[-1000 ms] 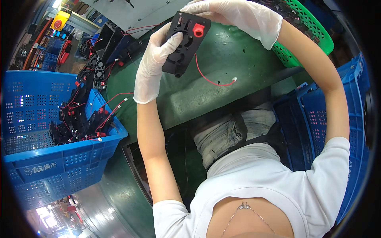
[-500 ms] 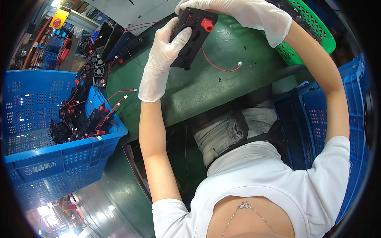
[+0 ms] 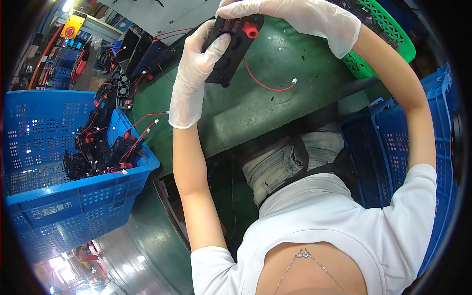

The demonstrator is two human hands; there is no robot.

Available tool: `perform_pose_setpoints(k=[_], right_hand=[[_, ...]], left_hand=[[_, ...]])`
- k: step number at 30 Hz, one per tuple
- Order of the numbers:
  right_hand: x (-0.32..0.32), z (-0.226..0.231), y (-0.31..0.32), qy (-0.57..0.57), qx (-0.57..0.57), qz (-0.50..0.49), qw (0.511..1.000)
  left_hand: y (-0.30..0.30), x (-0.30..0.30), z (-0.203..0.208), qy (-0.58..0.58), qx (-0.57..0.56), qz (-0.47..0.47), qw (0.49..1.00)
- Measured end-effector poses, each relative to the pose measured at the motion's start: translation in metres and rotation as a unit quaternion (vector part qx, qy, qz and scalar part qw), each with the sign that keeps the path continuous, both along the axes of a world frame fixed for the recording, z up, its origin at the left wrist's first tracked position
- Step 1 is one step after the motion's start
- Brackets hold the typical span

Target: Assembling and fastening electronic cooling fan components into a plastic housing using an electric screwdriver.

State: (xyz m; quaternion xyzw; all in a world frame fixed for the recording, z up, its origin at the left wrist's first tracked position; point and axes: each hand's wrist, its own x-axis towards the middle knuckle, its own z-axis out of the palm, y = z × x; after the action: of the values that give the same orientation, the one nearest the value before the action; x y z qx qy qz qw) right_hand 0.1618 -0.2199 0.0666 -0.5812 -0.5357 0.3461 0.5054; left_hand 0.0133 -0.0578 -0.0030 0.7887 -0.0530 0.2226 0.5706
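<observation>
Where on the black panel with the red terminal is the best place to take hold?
By its long side edges, as both gloved hands do: left hand from the left, right hand over the top. The black panel is flat; gripping edges avoids the red terminal and the red wire.

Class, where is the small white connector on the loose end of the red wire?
In the head view, the white connector lies on the green table, right of the black panel.

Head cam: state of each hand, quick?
Left hand: gloved, closed on the black panel from its left side.
Right hand: gloved, gripping the same panel's top edge.
</observation>
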Motion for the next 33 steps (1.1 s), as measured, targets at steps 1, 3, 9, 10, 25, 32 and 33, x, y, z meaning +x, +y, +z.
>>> perform_pose_setpoints(k=[1,3,9,10,25,32,33], right_hand=[[0.0,-0.001,0.0,0.0,0.0,0.0,1.0],[0.001,-0.001,-0.001,0.005,0.013,0.011,1.0],[-0.006,-0.001,0.001,0.034,0.001,-0.043,0.998],[-0.007,-0.002,0.001,0.034,0.001,-0.042,0.999],[-0.02,-0.011,0.006,-0.141,0.141,-0.034,0.979],[-0.011,-0.007,0.007,-0.019,0.084,-0.016,0.996],[-0.002,-0.008,0.015,-0.065,0.128,-0.026,0.989]], left_hand=[[-0.001,0.0,0.001,0.0,0.0,0.0,1.0],[-0.002,-0.001,0.003,0.012,-0.016,-0.006,1.0],[0.0,-0.003,0.009,0.029,-0.002,-0.004,1.0],[0.002,-0.004,0.008,0.029,-0.001,-0.003,1.0],[0.012,-0.004,0.006,-0.07,0.03,-0.015,0.997],[0.004,-0.001,0.007,-0.064,-0.006,-0.029,0.998],[0.002,-0.002,0.007,-0.053,-0.021,-0.019,0.998]])
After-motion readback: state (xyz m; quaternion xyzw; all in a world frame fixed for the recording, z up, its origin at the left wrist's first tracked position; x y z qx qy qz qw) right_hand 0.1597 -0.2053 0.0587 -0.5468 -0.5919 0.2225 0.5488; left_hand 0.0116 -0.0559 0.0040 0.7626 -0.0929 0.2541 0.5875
